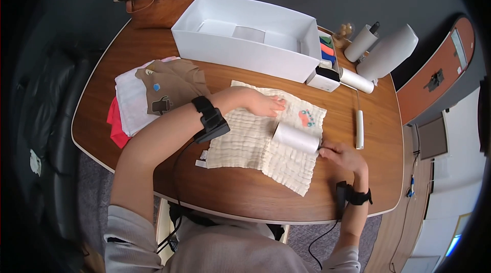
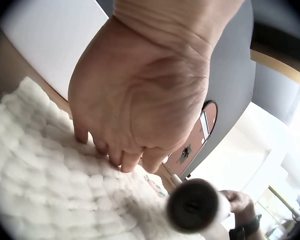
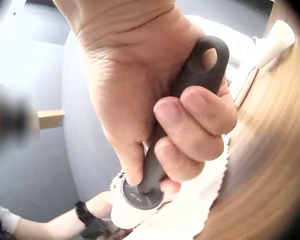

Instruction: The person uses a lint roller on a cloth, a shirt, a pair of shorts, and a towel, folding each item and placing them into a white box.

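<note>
A cream, crinkled cotton cloth (image 1: 238, 142) with a coral and teal motif near its far right corner is spread on the table. My left hand (image 1: 262, 104) rests on its far half, fingers extended and fingertips touching the fabric. In my right hand (image 1: 346, 157) I grip the dark handle (image 3: 205, 75) of a lint roller, fingers wrapped around it and the hanging hole showing at its end. The white roll (image 1: 296, 138) of the lint roller lies across the right part of the cloth, its dark end cap (image 2: 192, 206) showing in the left wrist view.
Folded clothes (image 1: 171, 86) are stacked at the left. A white box (image 1: 245, 50) stands behind the cloth, beside a smaller box (image 1: 323, 77) of colored items. White rolls (image 1: 358, 80), a thin white stick (image 1: 359, 130) and a tall white bottle (image 1: 388, 53) are at the right. A brown bag (image 1: 169, 9) sits back left.
</note>
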A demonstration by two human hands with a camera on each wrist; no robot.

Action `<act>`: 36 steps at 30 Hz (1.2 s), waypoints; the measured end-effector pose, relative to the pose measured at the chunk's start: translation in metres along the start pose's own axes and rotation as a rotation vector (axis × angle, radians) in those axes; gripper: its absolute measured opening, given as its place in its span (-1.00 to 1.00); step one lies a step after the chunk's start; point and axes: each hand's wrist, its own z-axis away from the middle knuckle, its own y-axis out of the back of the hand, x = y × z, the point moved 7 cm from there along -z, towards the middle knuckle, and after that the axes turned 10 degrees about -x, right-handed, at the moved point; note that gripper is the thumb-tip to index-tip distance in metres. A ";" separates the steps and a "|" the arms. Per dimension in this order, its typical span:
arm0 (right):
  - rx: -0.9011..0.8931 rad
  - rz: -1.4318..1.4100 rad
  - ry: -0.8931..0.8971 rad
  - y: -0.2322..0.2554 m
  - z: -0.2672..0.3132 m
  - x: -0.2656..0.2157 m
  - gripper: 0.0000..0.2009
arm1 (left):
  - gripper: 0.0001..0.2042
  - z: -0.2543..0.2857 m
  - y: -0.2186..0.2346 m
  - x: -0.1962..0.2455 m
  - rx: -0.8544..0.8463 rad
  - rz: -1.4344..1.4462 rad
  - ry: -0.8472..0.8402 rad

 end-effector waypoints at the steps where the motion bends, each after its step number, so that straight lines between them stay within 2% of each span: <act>1: -0.031 -0.050 -0.052 0.001 -0.003 0.005 -0.72 | -0.35 0.000 -0.003 0.002 0.046 -0.024 0.017; 4: -0.144 -0.158 -0.198 -0.002 -0.006 0.010 -0.70 | -0.20 0.008 -0.010 0.014 0.192 -0.244 0.135; 6: -0.247 -0.184 -0.288 -0.009 -0.003 0.007 -0.69 | -0.07 0.015 -0.014 0.023 0.235 -0.262 0.157; 9: -0.561 -0.239 -0.356 -0.030 0.006 0.019 -0.66 | 0.05 0.020 -0.016 0.029 0.262 -0.324 0.170; 14: -0.675 -0.219 -0.214 -0.049 0.024 0.000 -0.70 | 0.14 0.019 -0.016 0.031 0.235 -0.334 0.177; 17: -0.615 -0.296 -0.153 -0.040 0.036 0.014 -0.70 | 0.16 0.019 -0.017 0.034 0.216 -0.334 0.194; 18: -0.609 -0.391 -0.074 -0.031 0.037 0.016 -0.70 | 0.16 0.018 -0.018 0.034 0.208 -0.341 0.201; 19: -0.517 -0.544 -0.061 -0.025 0.036 0.020 -0.72 | 0.17 0.017 -0.018 0.035 0.201 -0.348 0.208; 21: -0.280 -0.438 -0.182 0.004 0.036 0.027 -0.74 | 0.18 0.017 -0.018 0.037 0.181 -0.342 0.232; 27: -0.112 -0.295 -0.285 0.031 0.025 0.037 -0.72 | 0.24 0.014 -0.021 0.045 0.102 -0.399 0.321; 30: -0.118 -0.248 -0.266 0.021 0.015 0.045 -0.70 | 0.23 0.013 -0.019 0.051 0.080 -0.390 0.354; 33: -0.304 -0.256 -0.321 0.003 0.022 0.054 -0.69 | 0.23 0.013 -0.017 0.053 0.075 -0.370 0.361; 36: -0.577 -0.356 -0.379 -0.023 0.043 0.050 -0.71 | 0.24 0.012 -0.018 0.054 0.074 -0.355 0.368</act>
